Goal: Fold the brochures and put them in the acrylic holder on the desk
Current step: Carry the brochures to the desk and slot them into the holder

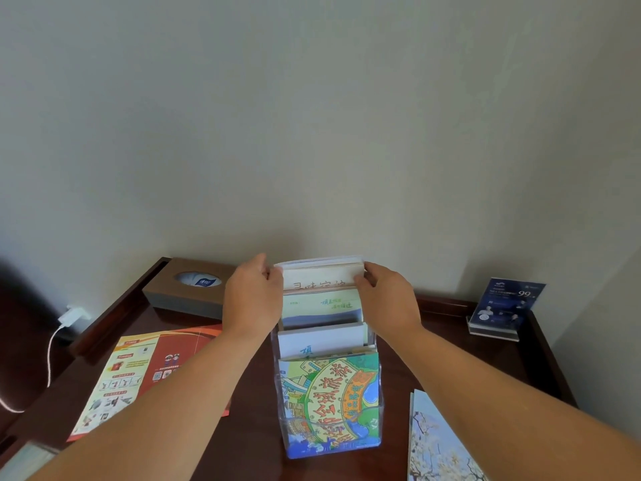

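Now left hand [253, 296], right hand [385, 296] pinch brochure stack [322, 272] in acrylic holder [378, 404]; tissue box [187, 300] just left.

Bare forearms [180, 387], left hand [252, 293], right hand [385, 297] (both bare)

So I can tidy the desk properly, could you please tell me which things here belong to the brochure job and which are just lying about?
Part of the job: brochure stack, gripped by left hand and right hand; acrylic holder; red brochure lying flat; floral brochure.
Lying about: tissue box; blue sign; white charger.
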